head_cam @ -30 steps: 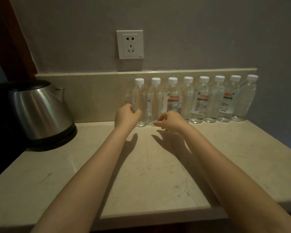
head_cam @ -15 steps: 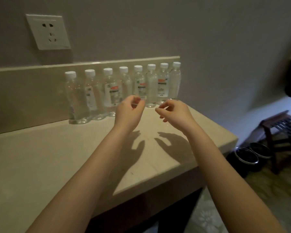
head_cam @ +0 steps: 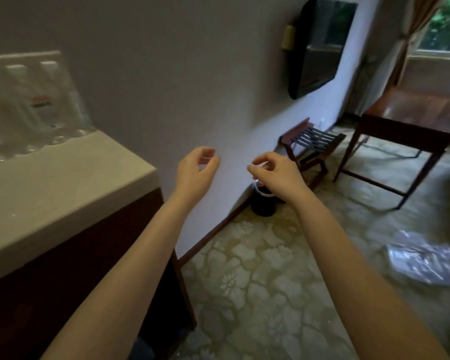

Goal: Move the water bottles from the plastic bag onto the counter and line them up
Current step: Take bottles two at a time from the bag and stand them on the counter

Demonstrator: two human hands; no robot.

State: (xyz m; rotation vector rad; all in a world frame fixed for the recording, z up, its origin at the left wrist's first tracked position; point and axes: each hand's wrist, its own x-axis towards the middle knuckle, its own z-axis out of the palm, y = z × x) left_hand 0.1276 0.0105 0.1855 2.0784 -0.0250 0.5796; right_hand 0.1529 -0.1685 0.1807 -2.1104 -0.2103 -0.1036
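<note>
Blurred clear water bottles with white caps stand in a row at the back of the beige counter, at the far left. A crumpled clear plastic bag lies on the patterned floor at the right. My left hand and my right hand hang in the air past the counter's right end, in front of the wall. Both have loosely curled fingers and hold nothing.
A dark round bin stands by the wall below my right hand. Behind it are a wooden luggage rack and a dark wooden table. A black screen hangs on the wall.
My view has swung right, away from the bottle row toward the room and the bag on the floor. Both hands have left the counter and now hang over the floor, still holding nothing.
</note>
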